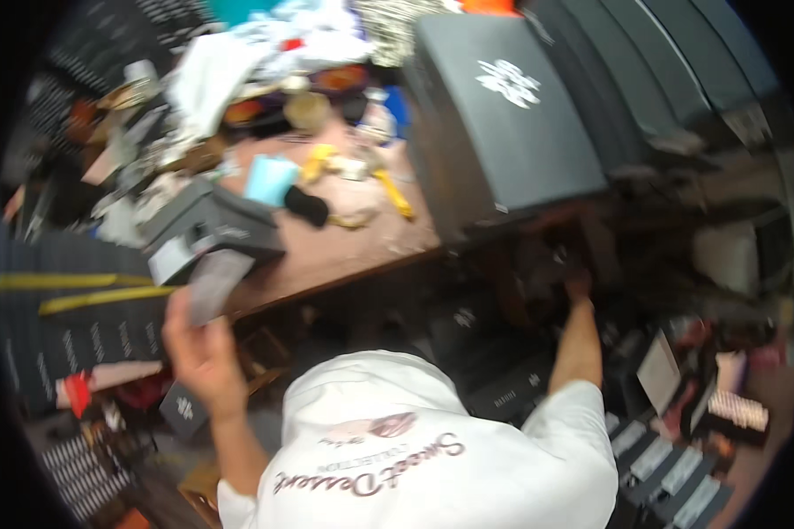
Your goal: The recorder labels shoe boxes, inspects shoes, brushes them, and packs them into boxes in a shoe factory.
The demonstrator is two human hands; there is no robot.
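My left hand (201, 357), raised at the table's near left edge, is closed on a thin, pale grey sheet or packet (219, 286); blur hides what kind it is. Just beyond it, a small dark grey box (212, 227) stands at the table's left corner, with a whitish label on its side. My right hand (577, 284) reaches into the shadow below the big dark box, at the table's near right side. Its fingers are smeared and dark, so what it touches cannot be made out.
A big dark box (538, 115) with a white emblem sits on the table's right. On the pinkish tabletop (344, 242) lie a light blue piece (271, 179), a black item (307, 207), a yellow strip (393, 192) and heaped white cloth (220, 75). Stacked dark boxes (666, 472) stand lower right.
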